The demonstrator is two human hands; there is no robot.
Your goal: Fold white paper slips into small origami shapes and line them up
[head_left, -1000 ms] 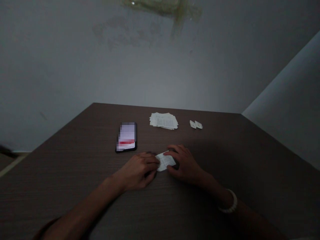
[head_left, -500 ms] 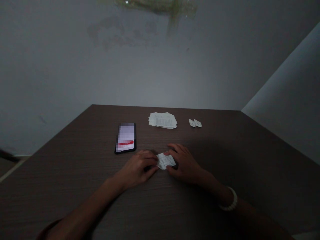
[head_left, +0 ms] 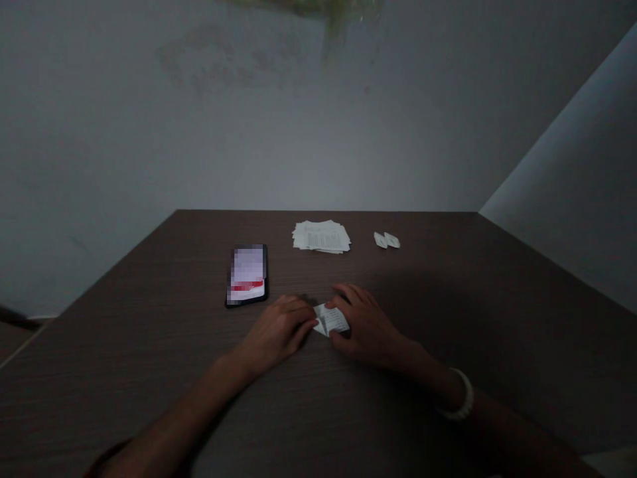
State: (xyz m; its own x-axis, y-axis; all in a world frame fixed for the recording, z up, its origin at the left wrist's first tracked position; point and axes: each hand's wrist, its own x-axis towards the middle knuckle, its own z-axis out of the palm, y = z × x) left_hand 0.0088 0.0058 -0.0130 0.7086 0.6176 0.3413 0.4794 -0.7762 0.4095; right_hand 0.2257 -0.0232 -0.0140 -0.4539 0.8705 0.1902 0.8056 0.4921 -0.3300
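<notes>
A small printed piece of paper (head_left: 334,320) lies on the dark wooden table, between my two hands. Along its left side a fold shows. My left hand (head_left: 283,330) pinches the paper's left corner between thumb and fingers. On the other side, my right hand (head_left: 365,325) grips the right part, its thumb at the near edge and its fingers at the far edge. The fingers cover both ends of the paper. A pale beaded bracelet (head_left: 466,395) circles my right wrist.
A phone (head_left: 247,275) with a lit, blurred screen lies left of my hands. Farther back is a loose stack of printed papers (head_left: 322,237). Two small folded papers (head_left: 387,240) lie to its right. A stained wall (head_left: 318,146) rises behind the table (head_left: 149,299).
My left fingers and thumb have closed more tightly at the paper's left corner, and a crease now shows there. My right hand keeps nearly the same hold. The camera view has shifted slightly.
</notes>
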